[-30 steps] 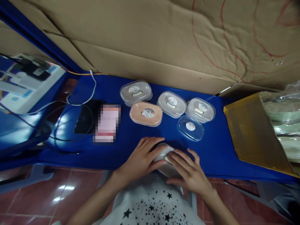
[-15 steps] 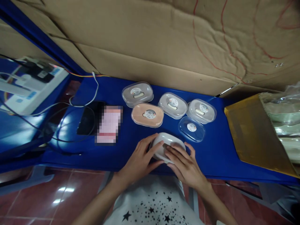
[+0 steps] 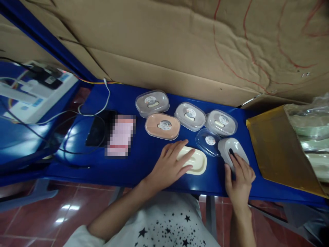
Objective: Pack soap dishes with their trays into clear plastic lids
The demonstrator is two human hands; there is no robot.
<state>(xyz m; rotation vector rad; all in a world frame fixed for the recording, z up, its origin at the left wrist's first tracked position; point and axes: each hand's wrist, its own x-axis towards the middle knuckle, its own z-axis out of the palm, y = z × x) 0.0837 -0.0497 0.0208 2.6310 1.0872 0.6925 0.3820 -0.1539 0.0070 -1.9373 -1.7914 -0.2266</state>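
My left hand (image 3: 172, 161) lies with fingers spread across the left part of a cream oval tray (image 3: 199, 161), which rests on the blue table. To the right, my right hand (image 3: 240, 178) grips a grey soap dish (image 3: 239, 148), thumb at its near side and fingers by its dark slot. The dish sits slightly tilted. Between the hands and farther back lies a loose clear lid (image 3: 204, 148) with a round label. Its right edge meets or nearly meets the grey dish.
Behind are three grey lidded soap dishes, one of them at the left (image 3: 151, 109), and a peach one (image 3: 154, 127). A phone (image 3: 121, 135) and cables lie left. On the right stands an open carton (image 3: 280, 147) of wrapped items. A power strip (image 3: 36, 99) is far left.
The grey dish, held by both hands over the table's front before, has moved right in my right hand. The cream tray now shows under my left hand, whose fingers have spread.
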